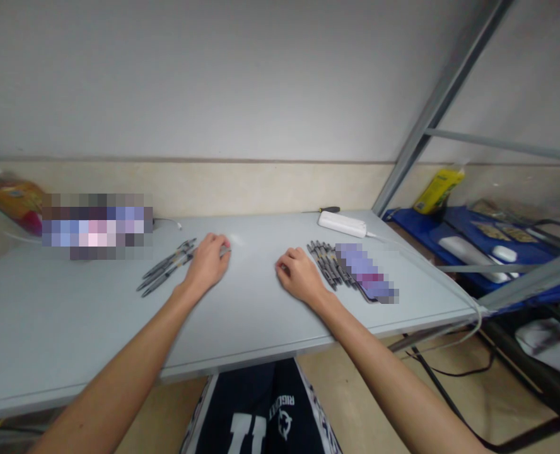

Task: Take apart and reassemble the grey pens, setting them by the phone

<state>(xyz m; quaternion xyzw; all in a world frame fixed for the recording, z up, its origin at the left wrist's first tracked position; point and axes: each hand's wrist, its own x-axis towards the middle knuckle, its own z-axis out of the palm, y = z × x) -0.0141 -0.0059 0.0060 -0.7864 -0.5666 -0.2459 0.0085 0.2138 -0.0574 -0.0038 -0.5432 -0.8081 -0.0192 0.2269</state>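
My left hand (209,261) is closed over the desk, with a short piece of a grey pen (225,250) showing beyond its fingertips. Just left of it lie several grey and black pens (166,268) in a loose, slanting bunch. My right hand (297,272) rests on the desk with its fingers curled in, and I see nothing in them. Close to its right side is another row of several similar pens (330,263), side by side. Beyond that row lies a phone (367,272) with a blurred-out screen.
A white power strip (342,224) with a cable and a screwdriver (330,209) lie at the back right. At the far left stand a bottle (12,195) and a pixelated item (95,227). A metal frame (419,132) borders the desk (246,315) on the right.
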